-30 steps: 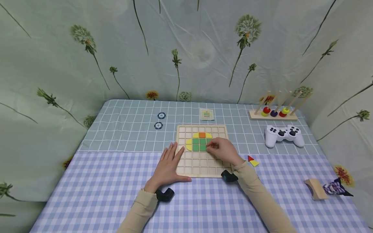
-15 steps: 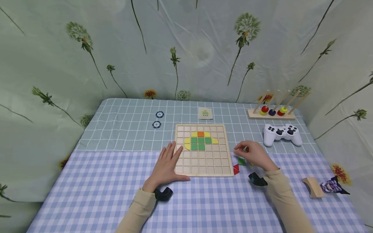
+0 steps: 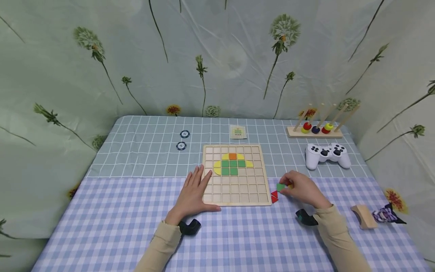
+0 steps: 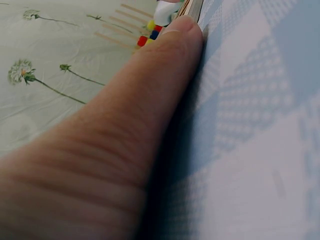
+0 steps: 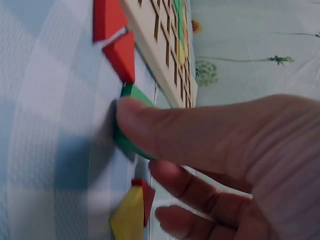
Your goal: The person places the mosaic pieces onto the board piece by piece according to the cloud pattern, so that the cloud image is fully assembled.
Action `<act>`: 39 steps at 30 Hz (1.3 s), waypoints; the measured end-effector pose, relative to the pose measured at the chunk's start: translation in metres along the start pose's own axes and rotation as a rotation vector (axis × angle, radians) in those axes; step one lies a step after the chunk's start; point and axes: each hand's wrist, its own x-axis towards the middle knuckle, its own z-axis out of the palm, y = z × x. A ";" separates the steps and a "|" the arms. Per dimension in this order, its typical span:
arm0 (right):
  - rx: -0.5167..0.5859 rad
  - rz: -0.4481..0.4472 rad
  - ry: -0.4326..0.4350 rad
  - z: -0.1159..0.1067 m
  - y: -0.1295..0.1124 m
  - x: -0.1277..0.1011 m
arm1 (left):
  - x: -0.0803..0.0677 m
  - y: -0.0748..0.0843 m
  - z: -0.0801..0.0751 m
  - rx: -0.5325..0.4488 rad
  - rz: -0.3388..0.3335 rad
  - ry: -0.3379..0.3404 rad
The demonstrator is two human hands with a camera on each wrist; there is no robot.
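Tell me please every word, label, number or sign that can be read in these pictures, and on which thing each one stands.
No text can be read.
Small card behind the wooden grid board: a printed picture, too small to read.
Two round blue tokens: markings too small to read.
White game controller: button signs too small to read.
Green piece pinched by the right hand: plain, no marking.

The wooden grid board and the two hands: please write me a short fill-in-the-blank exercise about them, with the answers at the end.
1. The right hand pinches a small ____ piece.
2. The left hand rests flat on the ____ edge of the wooden grid board.
3. The single orange tile sits in the ____ row of the coloured pattern.
4. Two ____ triangles lie beside the board's right corner.

Answers: green; left; top; red
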 end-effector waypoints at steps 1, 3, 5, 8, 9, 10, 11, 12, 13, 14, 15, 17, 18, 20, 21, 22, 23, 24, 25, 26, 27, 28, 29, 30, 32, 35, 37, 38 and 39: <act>0.002 0.005 0.004 0.000 -0.002 0.000 | 0.000 0.000 0.000 0.002 0.000 0.000; 0.012 0.011 0.010 0.001 -0.004 0.001 | 0.000 0.000 0.000 -0.001 0.001 0.001; 0.029 0.003 0.016 0.002 -0.005 0.001 | 0.000 0.000 0.000 -0.001 0.002 0.004; 0.048 0.001 0.043 0.001 -0.005 0.005 | 0.000 0.000 0.000 0.000 0.001 0.003; 0.056 0.000 0.058 0.000 -0.006 0.007 | -0.001 0.000 -0.001 0.000 0.000 0.003; 0.065 -0.004 0.073 -0.001 -0.007 0.009 | -0.001 0.000 0.000 0.001 0.000 0.003; 0.075 -0.001 0.088 -0.001 -0.009 0.012 | -0.001 0.000 0.000 0.002 0.000 0.003; 0.086 0.002 0.102 -0.001 -0.011 0.014 | -0.001 -0.001 0.000 0.001 0.000 0.003; 0.103 0.001 0.114 -0.001 -0.015 0.017 | -0.001 -0.001 0.000 0.001 0.000 0.002; 0.118 0.000 0.125 -0.001 -0.019 0.021 | -0.001 -0.001 0.000 0.001 0.002 0.003; 0.130 -0.007 0.136 0.001 -0.023 0.024 | -0.001 -0.001 0.000 0.000 0.003 0.003; 0.157 -0.018 0.145 0.004 -0.032 0.030 | 0.000 -0.001 0.000 -0.001 0.004 -0.001; 0.167 -0.029 0.147 0.006 -0.037 0.034 | 0.000 -0.001 0.000 -0.003 0.006 -0.001; 0.187 -0.052 0.148 0.011 -0.046 0.040 | 0.000 -0.001 0.000 -0.002 0.005 -0.005; 0.196 -0.062 0.148 0.014 -0.050 0.044 | 0.000 -0.001 0.000 -0.002 0.004 -0.006; 0.201 -0.070 0.147 0.017 -0.054 0.047 | 0.000 -0.001 0.000 -0.001 0.003 -0.006; 0.206 -0.072 0.146 0.019 -0.058 0.050 | 0.000 -0.001 0.000 0.000 0.004 -0.005; 0.209 -0.079 0.145 0.022 -0.061 0.053 | 0.000 -0.001 0.000 0.001 0.004 -0.003; 0.215 -0.079 0.146 0.024 -0.064 0.056 | 0.000 -0.001 0.000 0.003 0.003 -0.003; 0.215 -0.077 0.148 0.027 -0.066 0.059 | 0.000 -0.001 0.001 0.003 0.004 -0.002; 0.210 -0.079 0.148 0.029 -0.068 0.061 | 0.000 -0.001 0.001 0.002 0.005 -0.001; 0.203 -0.078 0.150 0.031 -0.070 0.064 | 0.000 -0.001 0.001 0.002 0.005 -0.001; 0.193 -0.079 0.152 0.033 -0.071 0.066 | 0.000 -0.001 0.001 0.001 0.005 -0.001; 0.182 -0.078 0.156 0.035 -0.072 0.068 | 0.000 -0.001 0.001 0.001 0.006 -0.002; 0.154 -0.071 0.164 0.038 -0.074 0.071 | 0.000 -0.001 0.001 0.001 0.007 -0.003; 0.106 -0.071 0.181 0.041 -0.077 0.073 | 0.000 0.000 0.000 0.002 0.006 -0.004; 0.075 -0.073 0.193 0.042 -0.078 0.074 | 0.000 0.000 0.000 0.005 0.003 -0.007; 0.058 -0.077 0.199 0.043 -0.079 0.075 | 0.000 0.000 0.000 0.005 0.002 -0.008; 0.045 -0.077 0.205 0.043 -0.079 0.075 | 0.001 0.000 0.000 0.004 0.000 -0.010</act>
